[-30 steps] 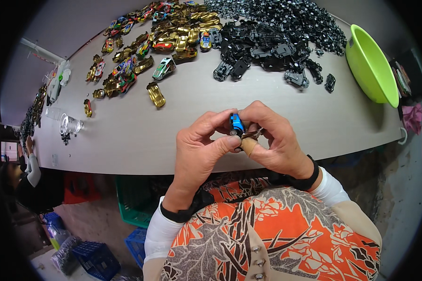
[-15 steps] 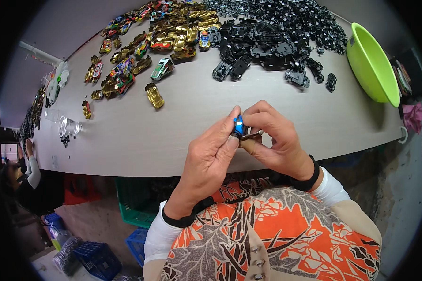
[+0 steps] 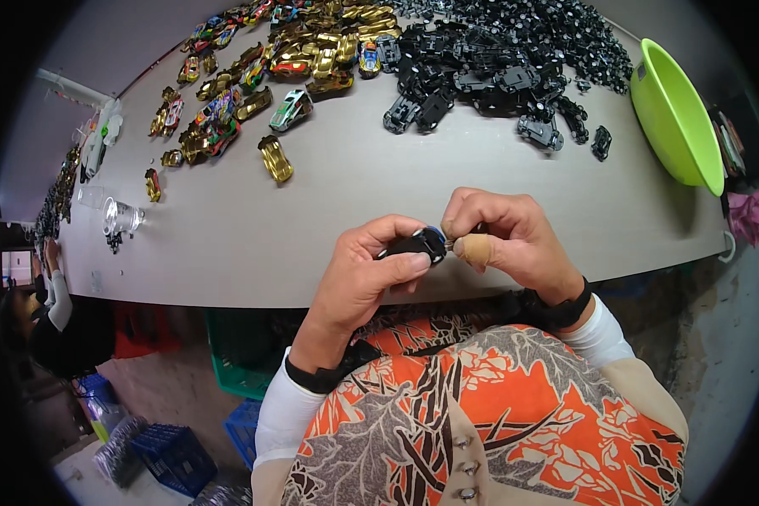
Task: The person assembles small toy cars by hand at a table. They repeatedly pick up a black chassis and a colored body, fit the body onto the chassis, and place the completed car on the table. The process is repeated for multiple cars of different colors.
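My left hand grips a toy car between thumb and fingers, just above the table's near edge. Its black underside faces up, and a bit of blue body shows along the far side. Against the car's right end, my right hand is closed in a pinch on a thin silver metal piece, mostly hidden by the fingers. A dark tip shows between those fingers. Tan tape wraps the right thumb.
Gold and coloured car bodies lie heaped at far left, beside black car bases and a pile of small wheels. A lime-green basin stands at right, a clear cup at left. Another person sits far left.
The car has turned from its blue side showing to its black underside facing up. My right hand has shifted slightly right, and the silver piece now points at the car's end.
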`<action>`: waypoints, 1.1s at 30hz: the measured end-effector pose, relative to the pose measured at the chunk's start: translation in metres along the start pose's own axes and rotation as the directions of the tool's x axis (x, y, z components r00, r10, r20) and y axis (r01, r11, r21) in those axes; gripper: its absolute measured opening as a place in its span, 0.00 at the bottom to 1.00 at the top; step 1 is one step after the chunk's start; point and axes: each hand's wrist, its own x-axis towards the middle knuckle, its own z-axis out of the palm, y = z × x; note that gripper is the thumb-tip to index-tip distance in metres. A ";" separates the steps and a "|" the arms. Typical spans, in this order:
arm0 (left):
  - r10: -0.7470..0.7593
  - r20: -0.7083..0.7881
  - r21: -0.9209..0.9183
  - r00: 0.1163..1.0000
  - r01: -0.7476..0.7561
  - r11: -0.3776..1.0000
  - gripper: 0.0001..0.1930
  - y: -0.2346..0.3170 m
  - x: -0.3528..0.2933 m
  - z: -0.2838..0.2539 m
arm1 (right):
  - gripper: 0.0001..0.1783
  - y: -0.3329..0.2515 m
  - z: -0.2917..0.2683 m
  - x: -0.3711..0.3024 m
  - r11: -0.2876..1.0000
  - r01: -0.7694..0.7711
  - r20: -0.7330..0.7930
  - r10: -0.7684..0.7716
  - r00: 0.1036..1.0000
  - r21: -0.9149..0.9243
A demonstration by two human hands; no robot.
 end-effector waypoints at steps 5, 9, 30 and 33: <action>0.005 0.016 0.290 1.000 -0.010 0.957 0.09 0.009 -0.005 0.007 | 0.02 -0.004 -0.002 0.000 0.978 -0.209 0.051 0.208 0.977 0.009; 0.098 0.002 0.449 0.995 -0.089 0.889 0.07 0.006 -0.006 0.014 | 0.02 0.013 0.006 0.001 0.976 0.032 -0.004 -0.034 0.999 -0.213; 0.287 -0.136 0.078 0.948 -0.279 0.957 0.12 -0.013 -0.003 -0.002 | 0.02 0.016 0.006 -0.006 0.992 -0.124 -0.155 0.122 0.980 -0.008; 0.275 0.000 0.180 0.961 -0.271 0.946 0.12 -0.013 -0.008 -0.002 | 0.03 0.013 0.002 -0.004 0.998 0.061 -0.080 -0.063 0.995 -0.031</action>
